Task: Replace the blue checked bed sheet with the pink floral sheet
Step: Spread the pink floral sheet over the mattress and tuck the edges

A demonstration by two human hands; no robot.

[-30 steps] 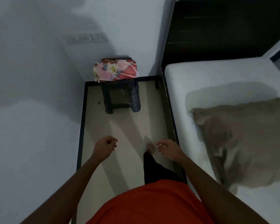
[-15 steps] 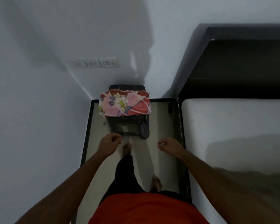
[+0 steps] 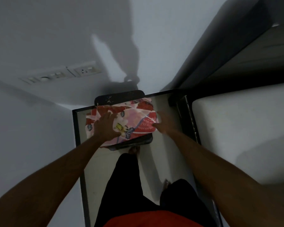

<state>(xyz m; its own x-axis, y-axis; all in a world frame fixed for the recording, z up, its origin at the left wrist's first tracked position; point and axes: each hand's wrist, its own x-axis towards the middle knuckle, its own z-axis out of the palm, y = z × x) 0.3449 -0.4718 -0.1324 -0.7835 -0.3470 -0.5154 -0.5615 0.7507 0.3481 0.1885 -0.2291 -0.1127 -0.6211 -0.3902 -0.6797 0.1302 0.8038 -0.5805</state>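
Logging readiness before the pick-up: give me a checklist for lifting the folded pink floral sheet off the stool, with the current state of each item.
1. Left hand on the pink floral sheet: ok, it lies flat on top.
2. Right hand at the sheet's right edge: ok.
3. Grip closed round the sheet: left not ok, fingers straight; right cannot tell.
4. Sheet folded and resting on the stool: ok.
5. Mattress uncovered: ok for the visible part.

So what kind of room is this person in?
Most likely a bedroom: a bare white mattress sits in a dark bed frame, a folded pink floral sheet lies on a small black stool, and a white switch-and-socket plate is on the wall.
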